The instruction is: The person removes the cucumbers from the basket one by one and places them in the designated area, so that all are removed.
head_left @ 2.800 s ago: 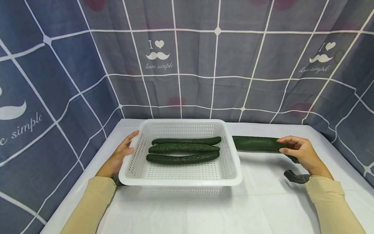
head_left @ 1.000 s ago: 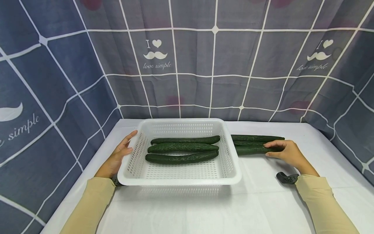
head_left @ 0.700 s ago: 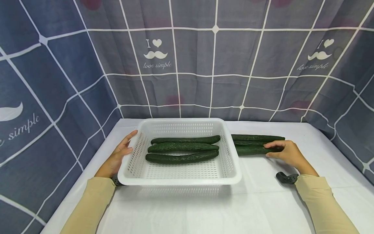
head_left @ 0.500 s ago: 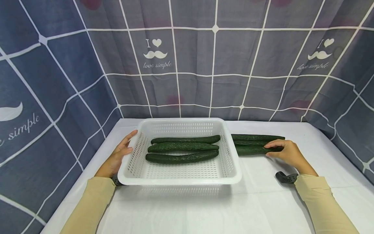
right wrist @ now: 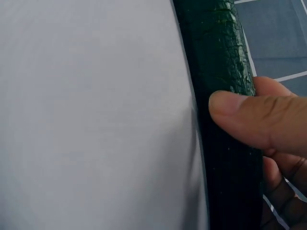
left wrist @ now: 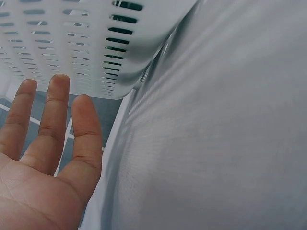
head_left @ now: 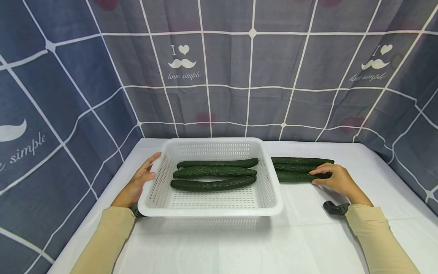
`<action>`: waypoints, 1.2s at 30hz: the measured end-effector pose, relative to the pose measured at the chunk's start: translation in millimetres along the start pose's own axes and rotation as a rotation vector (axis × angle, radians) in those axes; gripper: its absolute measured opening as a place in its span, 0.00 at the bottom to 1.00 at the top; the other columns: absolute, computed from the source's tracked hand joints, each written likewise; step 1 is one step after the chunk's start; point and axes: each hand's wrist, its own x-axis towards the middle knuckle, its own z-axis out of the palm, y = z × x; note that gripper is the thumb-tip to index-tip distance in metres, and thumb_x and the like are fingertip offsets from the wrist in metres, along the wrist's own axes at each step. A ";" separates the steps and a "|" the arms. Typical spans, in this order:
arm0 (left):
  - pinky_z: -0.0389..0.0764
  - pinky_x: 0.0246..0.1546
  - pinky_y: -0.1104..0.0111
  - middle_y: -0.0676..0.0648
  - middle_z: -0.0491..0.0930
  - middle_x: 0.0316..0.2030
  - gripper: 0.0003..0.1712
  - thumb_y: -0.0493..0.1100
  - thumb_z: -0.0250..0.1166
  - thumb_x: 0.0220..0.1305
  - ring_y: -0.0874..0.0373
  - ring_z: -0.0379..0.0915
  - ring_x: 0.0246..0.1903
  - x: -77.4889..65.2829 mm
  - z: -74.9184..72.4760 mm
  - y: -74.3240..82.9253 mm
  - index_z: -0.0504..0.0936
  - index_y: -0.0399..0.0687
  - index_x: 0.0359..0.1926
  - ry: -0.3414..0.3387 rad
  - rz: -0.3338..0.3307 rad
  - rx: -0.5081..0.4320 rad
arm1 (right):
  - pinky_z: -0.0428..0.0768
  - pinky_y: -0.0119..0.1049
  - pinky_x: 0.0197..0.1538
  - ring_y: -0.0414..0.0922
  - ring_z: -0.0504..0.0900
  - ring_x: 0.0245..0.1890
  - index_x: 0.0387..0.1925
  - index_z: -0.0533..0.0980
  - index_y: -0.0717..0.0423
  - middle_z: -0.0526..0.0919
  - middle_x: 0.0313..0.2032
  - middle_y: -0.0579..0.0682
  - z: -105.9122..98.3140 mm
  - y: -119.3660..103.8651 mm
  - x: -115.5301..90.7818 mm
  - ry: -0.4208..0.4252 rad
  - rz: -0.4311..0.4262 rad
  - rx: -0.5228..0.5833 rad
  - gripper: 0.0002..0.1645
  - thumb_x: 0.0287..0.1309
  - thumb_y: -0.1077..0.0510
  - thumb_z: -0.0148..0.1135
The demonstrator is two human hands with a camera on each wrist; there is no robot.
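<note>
A white perforated plastic basket (head_left: 212, 212) stands on the table with three dark green cucumbers inside, the middle cucumber (head_left: 214, 172) lying lengthwise between the other two. My left hand (head_left: 137, 183) is at the basket's left wall with its fingers extended; in the left wrist view the straight fingers (left wrist: 58, 110) reach up beside the holed wall. Right of the basket, three more cucumbers lie side by side. My right hand (head_left: 337, 180) pinches the right end of the nearest cucumber (head_left: 292, 176). Its thumb (right wrist: 249, 112) presses on the skin in the right wrist view.
White cloth covers the table (head_left: 219, 247). A blue-grey checked curtain (head_left: 226, 76) rises behind it and on both sides. The basket's right wall hides the left ends of the outside cucumbers. Dark straps (head_left: 336, 208) circle the wrists.
Since the oldest frame, my right hand has come left with its cucumber, which now lies in front of the other two. Over the last second almost nothing has moved. The left hand stays put.
</note>
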 end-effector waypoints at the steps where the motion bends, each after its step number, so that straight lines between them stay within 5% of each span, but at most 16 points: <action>1: 0.81 0.56 0.63 0.58 0.69 0.70 0.34 0.43 0.57 0.78 0.60 0.73 0.62 0.1 0.2 0.1 0.67 0.78 0.78 0.000 0.000 -0.002 | 0.75 0.31 0.41 0.27 0.74 0.41 0.42 0.92 0.60 0.88 0.46 0.60 -0.8 -0.5 0.0 -0.005 0.001 -0.001 0.16 0.50 0.64 0.86; 15: 0.82 0.56 0.64 0.56 0.69 0.70 0.34 0.42 0.57 0.79 0.60 0.73 0.62 0.4 -0.2 -0.8 0.65 0.76 0.79 -0.019 0.012 -0.015 | 0.77 0.23 0.46 0.24 0.79 0.43 0.51 0.89 0.60 0.90 0.48 0.55 -14.3 -9.5 2.3 -0.067 -0.019 0.084 0.17 0.61 0.61 0.80; 26: 0.81 0.56 0.64 0.57 0.69 0.69 0.34 0.43 0.57 0.78 0.61 0.73 0.62 -0.7 -0.7 -0.5 0.65 0.77 0.79 -0.002 0.002 0.006 | 0.83 0.27 0.44 0.30 0.86 0.44 0.58 0.83 0.69 0.90 0.47 0.37 -21.5 -25.3 4.2 -0.168 -0.006 0.362 0.18 0.70 0.65 0.71; 36: 0.81 0.57 0.63 0.57 0.69 0.69 0.34 0.44 0.59 0.77 0.60 0.72 0.63 -0.2 -0.8 -0.5 0.66 0.78 0.78 0.014 -0.014 0.013 | 0.84 0.29 0.46 0.32 0.87 0.46 0.56 0.85 0.63 0.91 0.49 0.40 -20.9 -41.3 5.3 -0.279 -0.054 0.527 0.16 0.68 0.71 0.68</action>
